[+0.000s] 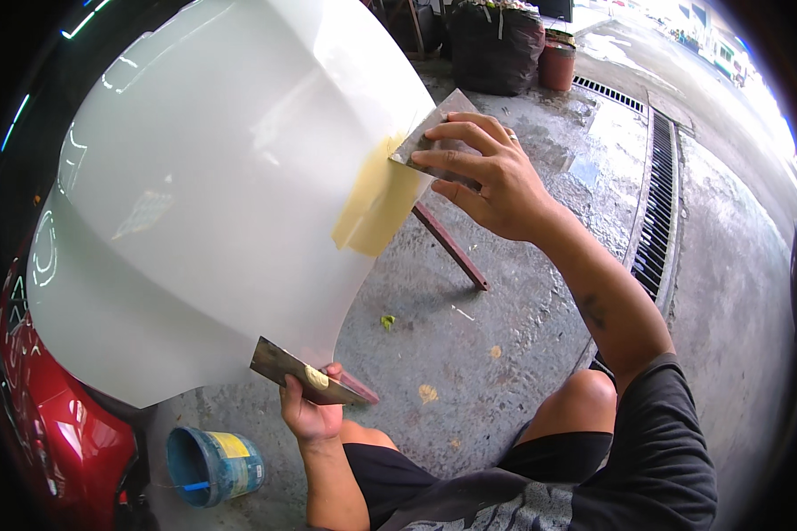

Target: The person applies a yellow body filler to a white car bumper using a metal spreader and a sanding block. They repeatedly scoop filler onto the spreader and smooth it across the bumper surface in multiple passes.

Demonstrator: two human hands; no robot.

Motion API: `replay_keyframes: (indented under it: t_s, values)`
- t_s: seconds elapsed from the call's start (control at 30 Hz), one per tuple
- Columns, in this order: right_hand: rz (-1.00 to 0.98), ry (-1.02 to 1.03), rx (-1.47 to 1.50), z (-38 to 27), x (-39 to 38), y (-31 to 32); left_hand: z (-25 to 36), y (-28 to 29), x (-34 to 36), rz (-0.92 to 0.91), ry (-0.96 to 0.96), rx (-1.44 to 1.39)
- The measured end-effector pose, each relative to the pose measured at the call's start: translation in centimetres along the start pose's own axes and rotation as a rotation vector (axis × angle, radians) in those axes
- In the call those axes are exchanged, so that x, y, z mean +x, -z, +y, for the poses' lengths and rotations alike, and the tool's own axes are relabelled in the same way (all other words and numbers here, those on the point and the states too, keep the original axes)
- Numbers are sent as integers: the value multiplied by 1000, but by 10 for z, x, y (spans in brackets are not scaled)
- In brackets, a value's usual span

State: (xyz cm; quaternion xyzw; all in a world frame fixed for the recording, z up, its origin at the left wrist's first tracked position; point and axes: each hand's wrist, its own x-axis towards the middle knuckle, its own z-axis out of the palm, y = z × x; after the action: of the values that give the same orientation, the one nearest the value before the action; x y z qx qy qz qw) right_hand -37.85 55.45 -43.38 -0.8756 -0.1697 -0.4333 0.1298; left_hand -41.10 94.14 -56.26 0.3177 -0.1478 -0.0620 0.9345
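Note:
A large white car hood (212, 177) fills the left and middle, with a yellow patch of body filler (376, 208) along its right edge. My right hand (491, 173) grips a flat metal spreader (434, 133), whose lower corner meets the upper end of the patch. Fingers lie over the plate's face, with the thumb below. Near the hood's bottom edge, my left hand (314, 411) holds a second metal plate (283, 363). A dab of yellow filler (316, 378) sits on that plate close to my fingers.
A reddish stand leg (452, 248) slants out from under the hood. At lower left are a blue bucket (212, 465) and a red car (71, 434). A black rubbish bag (496, 44) stands beyond, beside a red bin (556, 62). A drain grate (655, 203) runs along the right.

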Motion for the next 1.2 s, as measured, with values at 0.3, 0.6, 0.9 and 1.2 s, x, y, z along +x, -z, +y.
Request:
replay_keyframes:
  t_s: [0.3, 0.6, 0.9, 1.2]
  values:
    - [-7, -85, 88, -10, -36, -22, -1, 7, 1, -111, 21, -14]
    - [-39, -133, 94, -26, -70, -20, 0, 5, 2, 21, -3, 27]
    - [66, -39, 10, -24, 11, 24, -3, 6, 3, -2, -8, 38]
    - [50, -93, 54, -29, -8, -4, -5, 6, 2, -17, -13, -16]
